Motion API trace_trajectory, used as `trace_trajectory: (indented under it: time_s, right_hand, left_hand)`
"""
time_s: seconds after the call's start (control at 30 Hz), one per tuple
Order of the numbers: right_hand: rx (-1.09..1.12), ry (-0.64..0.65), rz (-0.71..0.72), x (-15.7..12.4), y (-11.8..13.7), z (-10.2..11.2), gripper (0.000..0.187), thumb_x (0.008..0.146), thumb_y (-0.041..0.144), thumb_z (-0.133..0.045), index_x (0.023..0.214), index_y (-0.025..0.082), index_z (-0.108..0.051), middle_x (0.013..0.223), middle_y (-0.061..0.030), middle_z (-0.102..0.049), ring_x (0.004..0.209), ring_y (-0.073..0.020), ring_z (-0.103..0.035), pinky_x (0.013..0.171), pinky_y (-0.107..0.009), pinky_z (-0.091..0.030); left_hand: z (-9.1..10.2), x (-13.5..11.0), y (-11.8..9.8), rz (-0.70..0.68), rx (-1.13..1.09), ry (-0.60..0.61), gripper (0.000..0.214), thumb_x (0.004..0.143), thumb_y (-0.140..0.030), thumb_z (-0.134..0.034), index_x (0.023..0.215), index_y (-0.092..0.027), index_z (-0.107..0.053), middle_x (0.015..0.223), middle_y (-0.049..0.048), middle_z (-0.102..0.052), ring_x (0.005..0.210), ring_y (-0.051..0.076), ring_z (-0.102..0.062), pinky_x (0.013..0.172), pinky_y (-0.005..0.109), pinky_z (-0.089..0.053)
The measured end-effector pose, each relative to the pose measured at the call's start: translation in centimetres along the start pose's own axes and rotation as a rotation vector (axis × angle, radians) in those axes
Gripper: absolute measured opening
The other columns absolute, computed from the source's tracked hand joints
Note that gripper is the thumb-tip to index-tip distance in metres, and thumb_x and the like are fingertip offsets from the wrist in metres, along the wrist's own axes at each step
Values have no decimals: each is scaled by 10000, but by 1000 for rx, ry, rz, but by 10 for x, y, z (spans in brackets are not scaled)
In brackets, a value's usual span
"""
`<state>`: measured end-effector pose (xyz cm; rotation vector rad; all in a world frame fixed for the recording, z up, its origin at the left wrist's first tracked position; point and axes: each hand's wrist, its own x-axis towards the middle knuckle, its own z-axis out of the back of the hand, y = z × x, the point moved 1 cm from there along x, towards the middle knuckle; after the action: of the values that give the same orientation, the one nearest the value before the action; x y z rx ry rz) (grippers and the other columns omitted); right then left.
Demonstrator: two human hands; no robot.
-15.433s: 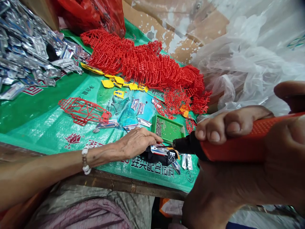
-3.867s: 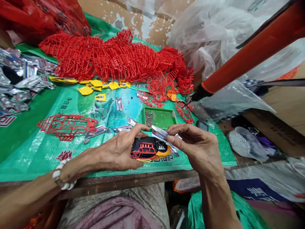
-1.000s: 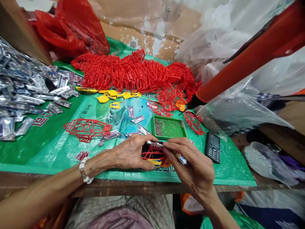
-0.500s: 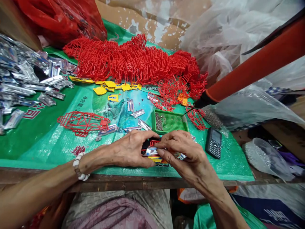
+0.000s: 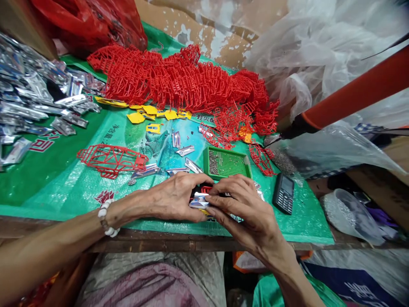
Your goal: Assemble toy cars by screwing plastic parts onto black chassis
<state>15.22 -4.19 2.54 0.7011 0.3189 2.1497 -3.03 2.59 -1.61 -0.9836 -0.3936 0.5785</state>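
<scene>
Near the table's front edge, my left hand [image 5: 169,196] is wrapped round a small toy-car piece. It has a red plastic frame [image 5: 205,189], a shiny silver panel [image 5: 198,200] with blue marks, and a bit of yellow below. My right hand [image 5: 246,204] is curled over the same piece from the right, thumb and fingers pressing at the silver panel; its far end is hidden under the palm. Just beyond the hands is a green tray [image 5: 234,164] with small screws [image 5: 213,163] at its left side. A loose red frame [image 5: 111,160] lies flat left of the hands.
Red frames [image 5: 172,79] are heaped along the back, with yellow parts [image 5: 150,110] before them. Silver parts [image 5: 35,100] pile up at left. An orange electric screwdriver [image 5: 358,91] slants in from the right above a black phone [image 5: 283,192]. A clear bowl [image 5: 348,215] sits at right.
The silver panel now shows more of its face, covering most of the yellow part. My right fingers have shifted over it. The screwdriver has swung to the right, away from the tray.
</scene>
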Motion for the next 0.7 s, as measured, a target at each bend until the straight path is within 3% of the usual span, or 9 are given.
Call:
trace_trajectory:
  time_s: [0.4,0.57,0.7]
  right_hand:
    - [-37,-73,2,1,-8,1,127,897,154,-688,1015,200,-680,1007,-59,-717,964,-186,-653,887,-385,-465]
    - [65,-52,-135,-2,-16,-2,104,887,180,-701,983,216,-719,1012,-56,-676,945,-177,-666,815,-343,-529]
    - [162,-128,-199,-5,-18,-10,91,874,186,-714,955,222,-733,997,-51,-668,921,-168,-674,802,-318,-553]
  left_hand:
    - [1,-1,-2,27,16,26,548,726,-273,-741,1249,-169,-614,1066,45,-716,945,245,-675,822,305,-495]
    - [3,-1,-5,47,1,52,523,727,-254,-714,1232,-155,-619,1068,57,-704,933,247,-661,802,310,-478]
    - [6,-2,-7,50,-85,67,413,844,-390,-648,1197,-175,-645,986,30,-703,850,206,-642,714,280,-449]
